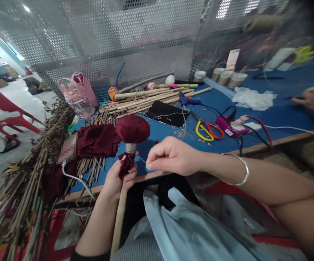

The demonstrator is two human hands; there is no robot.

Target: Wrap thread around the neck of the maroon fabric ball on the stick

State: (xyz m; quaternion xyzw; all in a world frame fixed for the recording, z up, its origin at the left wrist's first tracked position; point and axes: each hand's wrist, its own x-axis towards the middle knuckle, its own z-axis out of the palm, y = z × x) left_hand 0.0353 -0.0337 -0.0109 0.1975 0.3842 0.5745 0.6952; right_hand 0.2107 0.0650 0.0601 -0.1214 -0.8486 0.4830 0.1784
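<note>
My left hand [116, 181] is closed around a padded mallet [133, 129] with a rounded dark red cloth head and a pale wooden handle. Bunched red cloth [126, 165] sits on the handle under my fingers, and a whitish wrapped band [130, 148] shows just below the head. To the right, my right hand [172, 156] pinches a thin thread [142, 159] that runs toward the mallet's neck. A silver bangle [242, 170] circles my right wrist. Left of the mallet head, a piece of dark red velvety cloth [98, 140] lies on the table.
On the blue table [170, 135] are wooden sticks [151, 96], black cloth [166, 113], a blue glue gun [188, 100], scissors [208, 130] and a purple power strip [227, 127]. A pink bottle [83, 87] stands behind bundled dry stalks [40, 156]. Another person's hand [313, 99] appears at right.
</note>
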